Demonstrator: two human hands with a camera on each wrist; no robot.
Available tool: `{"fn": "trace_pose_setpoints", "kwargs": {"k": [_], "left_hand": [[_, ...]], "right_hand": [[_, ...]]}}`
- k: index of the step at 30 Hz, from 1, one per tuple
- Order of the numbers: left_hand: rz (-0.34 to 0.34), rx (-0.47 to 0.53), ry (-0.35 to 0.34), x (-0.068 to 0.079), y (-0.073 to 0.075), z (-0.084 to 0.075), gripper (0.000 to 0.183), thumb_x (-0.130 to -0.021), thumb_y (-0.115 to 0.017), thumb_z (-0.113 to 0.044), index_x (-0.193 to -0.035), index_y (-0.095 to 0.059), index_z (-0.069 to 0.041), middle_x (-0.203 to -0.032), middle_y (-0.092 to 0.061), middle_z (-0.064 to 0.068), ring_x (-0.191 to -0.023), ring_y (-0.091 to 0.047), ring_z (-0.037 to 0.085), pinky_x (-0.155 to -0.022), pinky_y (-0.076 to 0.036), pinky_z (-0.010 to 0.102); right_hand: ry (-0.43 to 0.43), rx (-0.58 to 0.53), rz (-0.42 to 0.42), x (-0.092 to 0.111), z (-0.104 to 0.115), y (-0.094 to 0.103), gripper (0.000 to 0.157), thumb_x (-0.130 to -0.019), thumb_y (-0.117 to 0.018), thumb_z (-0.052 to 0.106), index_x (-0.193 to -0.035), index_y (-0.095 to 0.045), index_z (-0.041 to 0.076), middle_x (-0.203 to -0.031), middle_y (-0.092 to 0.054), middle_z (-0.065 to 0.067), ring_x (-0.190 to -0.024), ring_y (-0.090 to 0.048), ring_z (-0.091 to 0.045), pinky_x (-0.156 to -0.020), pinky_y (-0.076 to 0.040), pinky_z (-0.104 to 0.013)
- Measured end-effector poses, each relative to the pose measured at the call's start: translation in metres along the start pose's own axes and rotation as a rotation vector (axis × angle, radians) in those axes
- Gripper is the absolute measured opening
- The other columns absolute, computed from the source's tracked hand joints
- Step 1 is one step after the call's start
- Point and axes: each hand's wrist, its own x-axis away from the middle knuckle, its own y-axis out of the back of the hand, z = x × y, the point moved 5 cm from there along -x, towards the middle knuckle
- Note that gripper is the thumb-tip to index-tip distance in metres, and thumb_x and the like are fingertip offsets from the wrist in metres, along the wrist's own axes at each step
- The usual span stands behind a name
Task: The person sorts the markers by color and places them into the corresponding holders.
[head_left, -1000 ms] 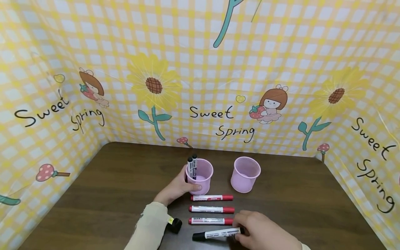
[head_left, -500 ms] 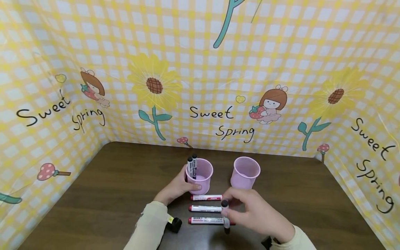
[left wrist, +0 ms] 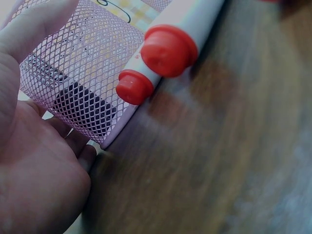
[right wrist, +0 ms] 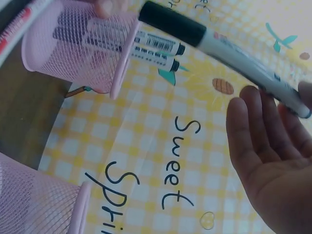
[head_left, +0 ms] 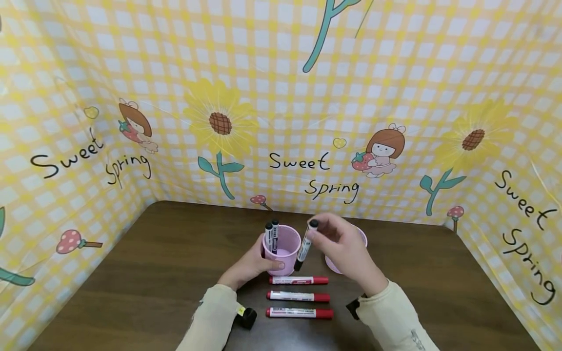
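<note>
My left hand [head_left: 252,263] grips the left pink mesh pen cup [head_left: 287,233] from its left side, thumb across the front. Two black markers [head_left: 271,236] stand in that cup, leaning to its left side. My right hand [head_left: 344,243] pinches another black marker [head_left: 305,246] near its upper end, tilted with the black cap down, just right of the cup's rim. In the right wrist view the held marker [right wrist: 234,58] slants beside the cup [right wrist: 87,44]. Behind my right hand a second pink pen cup [head_left: 362,235] is partly hidden.
Three red markers lie in a row before the cups: a back one [head_left: 298,280], a middle one [head_left: 298,296] and a front one [head_left: 300,312]. The brown table [head_left: 145,292] ends at a yellow checked cloth [head_left: 281,122] on the back and sides.
My right hand has lifted the black marker off the table, turned it upright and carried it forward to the left cup. The left hand keeps its grip on the cup.
</note>
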Motion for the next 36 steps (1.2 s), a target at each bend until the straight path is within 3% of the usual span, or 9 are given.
{"fn": "trace_pose_setpoints", "kwargs": {"k": [7,18,25,29,32,36], "left_hand": [[-0.009,-0.011,0.01,0.0,0.0,0.0,0.082,-0.074,-0.08,-0.006,-0.137,-0.028,-0.004,-0.128,-0.048,0.016,-0.116,-0.047,0.031,-0.096,-0.035,0.037],[-0.008,-0.021,0.01,0.001,0.0,-0.001,0.082,-0.074,-0.08,-0.009,-0.138,-0.028,-0.006,-0.129,-0.046,0.012,-0.118,-0.045,0.029,-0.099,-0.033,0.04],[-0.003,-0.006,-0.006,0.0,0.001,0.0,0.082,-0.075,-0.079,-0.008,-0.138,-0.027,-0.003,-0.133,-0.044,0.015,-0.119,-0.044,0.03,-0.099,-0.034,0.039],[-0.008,0.013,-0.021,-0.005,0.003,0.013,0.083,-0.075,-0.079,-0.006,-0.139,-0.026,-0.005,-0.133,-0.043,0.013,-0.12,-0.043,0.031,-0.099,-0.033,0.039],[-0.026,0.011,-0.018,-0.01,0.006,0.025,0.083,-0.074,-0.079,-0.006,-0.139,-0.027,-0.009,-0.133,-0.044,0.011,-0.12,-0.044,0.028,-0.099,-0.033,0.039],[-0.031,-0.001,-0.023,-0.009,0.005,0.023,0.082,-0.075,-0.079,-0.009,-0.139,-0.028,-0.011,-0.132,-0.044,0.011,-0.119,-0.045,0.026,-0.099,-0.034,0.038]], "right_hand": [[-0.083,0.006,-0.094,-0.031,-0.016,-0.005,0.017,-0.088,-0.067,0.008,-0.103,-0.064,0.001,-0.091,-0.064,-0.01,-0.082,-0.059,-0.021,-0.073,-0.05,-0.031],[-0.055,0.032,-0.087,-0.053,-0.046,-0.031,0.016,-0.087,-0.07,0.014,-0.101,-0.065,0.006,-0.091,-0.066,-0.002,-0.085,-0.063,-0.016,-0.078,-0.051,-0.031],[-0.123,0.146,-0.061,-0.053,-0.069,-0.049,0.019,-0.085,-0.071,0.02,-0.102,-0.066,0.012,-0.089,-0.065,0.003,-0.082,-0.061,-0.013,-0.073,-0.051,-0.031],[-0.173,0.212,-0.043,-0.051,-0.077,-0.056,0.019,-0.085,-0.072,0.022,-0.102,-0.066,0.016,-0.089,-0.064,0.006,-0.082,-0.06,-0.011,-0.074,-0.05,-0.03],[-0.187,0.22,-0.037,-0.049,-0.08,-0.058,0.019,-0.085,-0.072,0.021,-0.102,-0.065,0.016,-0.089,-0.064,0.006,-0.082,-0.06,-0.011,-0.074,-0.05,-0.03],[-0.193,0.222,-0.035,-0.047,-0.083,-0.06,0.019,-0.084,-0.073,0.02,-0.101,-0.065,0.017,-0.087,-0.064,0.007,-0.081,-0.059,-0.01,-0.073,-0.05,-0.029]]}}
